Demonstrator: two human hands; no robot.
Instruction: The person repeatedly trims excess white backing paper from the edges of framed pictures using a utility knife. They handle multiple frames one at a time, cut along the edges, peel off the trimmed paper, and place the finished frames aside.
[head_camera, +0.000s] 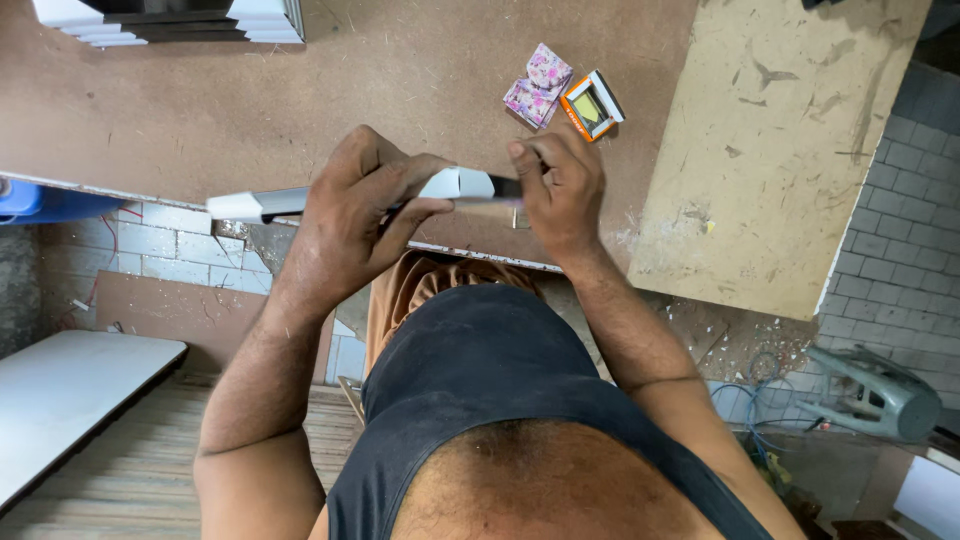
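While it lies level between both hands over the near edge of the workbench, the long white strip (255, 204) with a dark underside runs from its free end on the left to the right hand. The left hand (355, 215) wraps around the strip's middle, fingers curled together and clamped on it, the thumb pressing along the underside. The right hand (560, 185) meets the strip's other end, fingertips bunched together and pinching it where a short dark piece shows; what that piece is I cannot tell. Both hands hover just above the brown fibreboard bench top (300, 100).

Beyond the right hand, on the board, lie two small flowered pink packets (540, 83), touching each other, and just beside them a small orange-edged box (592, 104) lying tilted. At the far left corner of the bench sits a stack of white-edged panels (170, 25). To the right, a paler, scuffed plywood sheet (780, 140) overlaps the bench and juts past its edge.

Below the bench edge, white tiled wall (160, 250) shows, with a blue object (40, 200) at the far left. Lower left, a white board (70, 390) rests above a wooden plank floor. At the lower right, a grey plastic stool (875, 395) lies on its side near tangled blue wire (750, 400) and debris.
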